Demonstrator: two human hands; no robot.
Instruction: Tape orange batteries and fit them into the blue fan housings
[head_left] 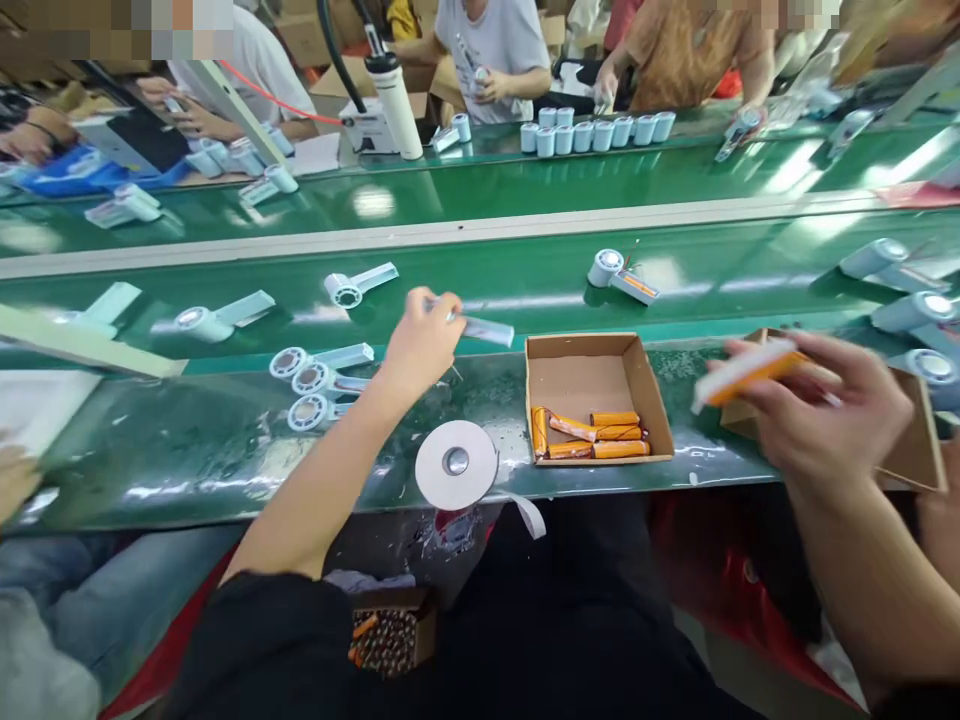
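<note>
My left hand (421,345) is closed around a light-blue handheld fan housing (490,332), whose handle sticks out to the right above the bench edge. My right hand (829,410), somewhat blurred, grips an orange battery (761,376) with a white strip along it. Between the hands stands an open cardboard box (581,372) with several orange batteries (619,450) lying in it. A roll of white tape (435,480) lies flat on the bench nearer to me, its loose end (531,516) hanging over the edge. Left of my left forearm, fan housings (309,378) lie close together.
Other fan housings lie on the green conveyor (480,280), one with an orange battery in its handle (637,287). A second cardboard box (911,440) is partly behind my right hand. Below the bench sits a box of small parts (390,640). Co-workers sit across and beside me.
</note>
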